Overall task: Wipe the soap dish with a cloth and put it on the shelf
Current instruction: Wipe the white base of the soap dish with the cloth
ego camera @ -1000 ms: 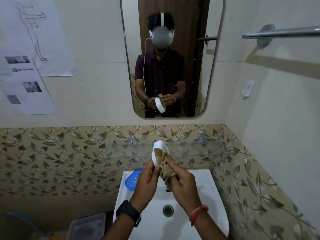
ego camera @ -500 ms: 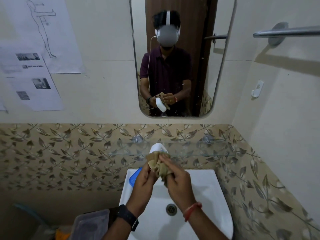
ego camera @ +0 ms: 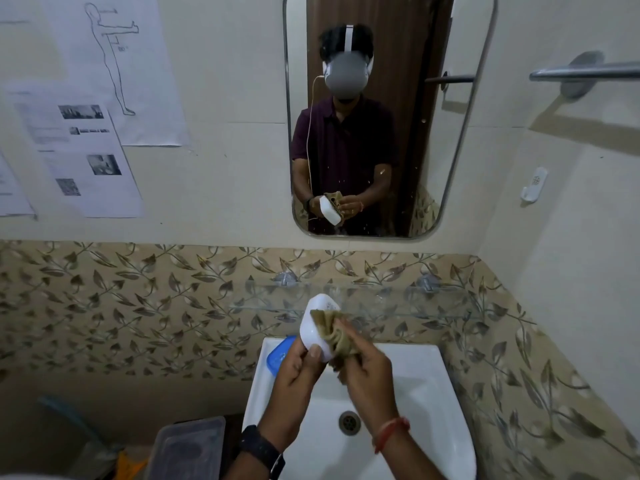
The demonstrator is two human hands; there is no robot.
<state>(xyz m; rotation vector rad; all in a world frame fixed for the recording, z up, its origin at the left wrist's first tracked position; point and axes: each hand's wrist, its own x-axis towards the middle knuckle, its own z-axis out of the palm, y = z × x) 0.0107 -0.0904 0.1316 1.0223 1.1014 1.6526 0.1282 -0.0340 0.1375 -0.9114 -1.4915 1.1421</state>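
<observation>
Over the basin, my left hand (ego camera: 298, 372) holds a white soap dish (ego camera: 317, 323) upright, thumb on its lower edge. My right hand (ego camera: 367, 368) presses a bunched tan cloth (ego camera: 330, 332) into the dish's inner side. A clear glass shelf (ego camera: 415, 299) runs along the tiled wall just behind and above the dish, with nothing that I can see on it. The mirror (ego camera: 381, 116) reflects both hands, the dish and the cloth.
A white washbasin (ego camera: 426, 393) with a drain lies below my hands. A blue lid (ego camera: 278, 355) rests on its back left corner. A clear plastic box (ego camera: 187, 448) stands low at the left. A towel bar (ego camera: 588, 74) and a wall hook (ego camera: 535, 185) are on the right wall.
The cloth has shifted across the dish from its left part toward the right inner side, so more of the white dish shows. The view has drifted slightly.
</observation>
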